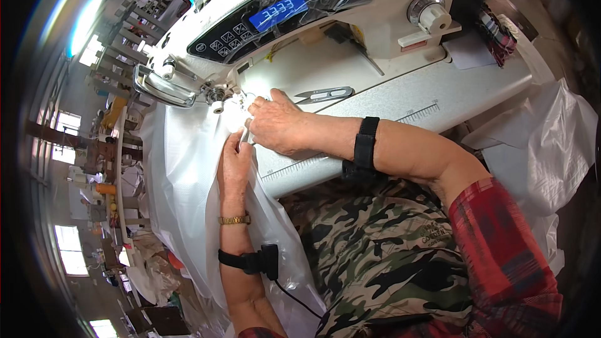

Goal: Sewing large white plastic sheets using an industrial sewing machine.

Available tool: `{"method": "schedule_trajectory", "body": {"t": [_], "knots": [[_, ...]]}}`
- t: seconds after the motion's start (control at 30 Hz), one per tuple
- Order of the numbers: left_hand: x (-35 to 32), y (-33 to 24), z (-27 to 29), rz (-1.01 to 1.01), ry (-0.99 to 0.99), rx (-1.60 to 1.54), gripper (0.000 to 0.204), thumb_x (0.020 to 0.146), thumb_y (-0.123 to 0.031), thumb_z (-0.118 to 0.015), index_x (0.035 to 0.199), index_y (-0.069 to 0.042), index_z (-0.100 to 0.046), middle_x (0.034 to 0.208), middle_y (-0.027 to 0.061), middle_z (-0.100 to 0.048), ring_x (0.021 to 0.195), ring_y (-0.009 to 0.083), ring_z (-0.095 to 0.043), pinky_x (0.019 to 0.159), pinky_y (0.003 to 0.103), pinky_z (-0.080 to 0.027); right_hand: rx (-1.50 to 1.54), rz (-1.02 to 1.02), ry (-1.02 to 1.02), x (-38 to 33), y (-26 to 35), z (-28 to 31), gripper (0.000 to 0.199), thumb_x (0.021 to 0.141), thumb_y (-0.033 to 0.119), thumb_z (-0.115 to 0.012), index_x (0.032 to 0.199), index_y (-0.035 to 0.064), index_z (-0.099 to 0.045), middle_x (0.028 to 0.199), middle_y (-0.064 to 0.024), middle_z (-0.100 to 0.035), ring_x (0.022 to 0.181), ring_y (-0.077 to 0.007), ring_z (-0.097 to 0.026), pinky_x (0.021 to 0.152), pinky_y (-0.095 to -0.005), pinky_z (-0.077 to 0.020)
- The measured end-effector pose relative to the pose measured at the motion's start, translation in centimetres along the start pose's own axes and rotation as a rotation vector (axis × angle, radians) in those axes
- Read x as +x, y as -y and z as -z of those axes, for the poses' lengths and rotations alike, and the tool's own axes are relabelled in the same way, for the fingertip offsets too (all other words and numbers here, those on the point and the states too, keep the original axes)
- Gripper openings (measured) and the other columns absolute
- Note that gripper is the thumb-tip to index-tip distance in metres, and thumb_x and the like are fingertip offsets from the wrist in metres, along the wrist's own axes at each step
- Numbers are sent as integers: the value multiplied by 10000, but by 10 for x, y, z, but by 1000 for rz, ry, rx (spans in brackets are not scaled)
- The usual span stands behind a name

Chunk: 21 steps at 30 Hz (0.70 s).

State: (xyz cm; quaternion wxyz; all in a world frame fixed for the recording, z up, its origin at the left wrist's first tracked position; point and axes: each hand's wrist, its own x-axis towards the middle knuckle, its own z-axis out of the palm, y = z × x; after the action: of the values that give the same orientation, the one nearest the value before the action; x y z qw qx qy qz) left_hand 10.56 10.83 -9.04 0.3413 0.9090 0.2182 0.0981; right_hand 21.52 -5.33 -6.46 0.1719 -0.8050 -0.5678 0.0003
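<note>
A white sewing machine (388, 6) stands before me, its needle area brightly lit. Beneath the needle area lies a thin, translucent white sheet (181, 156) that drapes down to the left and over my left forearm. My left hand (235, 159) pinches the edge of this sheet just in front of the needle area. Close beside it, my right hand (278, 124) is closed, fingertips curled down at the bright spot by the presser foot; glare hides what they hold. Thread snips (325, 95) lie on the machine bed, just right of my right hand.
The machine's bed has a ruler scale (419, 114) along its near edge. A lit display panel (278, 12) faces me. More translucent sheeting (557, 144) hangs at the right. A checked cloth (498, 34) lies at the far right. A lamp (86, 22) glows at upper left.
</note>
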Motion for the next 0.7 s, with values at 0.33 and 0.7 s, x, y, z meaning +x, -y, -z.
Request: {"method": "schedule_trajectory", "body": {"t": [0.33,0.7], "knots": [[13,12,-9,-67,-30,-107,419,872,-125,-538,1256,35,-585,995,101,-655,864,148,-585,809,282,-473,15,-11,-13,3,-5,-1,338,913,264,-551,1120,25,-670,1130,-136,-612,1178,-249,-515,986,-474,-338],[-59,-48,-2,-289,-215,264,333,888,-152,-619,1184,0,-634,1023,198,-658,886,323,-642,811,379,-509,8,74,-141,1,-8,-13,390,902,387,-611,1065,35,-652,1090,-163,-604,1135,-301,-524,975,-504,-358]]}}
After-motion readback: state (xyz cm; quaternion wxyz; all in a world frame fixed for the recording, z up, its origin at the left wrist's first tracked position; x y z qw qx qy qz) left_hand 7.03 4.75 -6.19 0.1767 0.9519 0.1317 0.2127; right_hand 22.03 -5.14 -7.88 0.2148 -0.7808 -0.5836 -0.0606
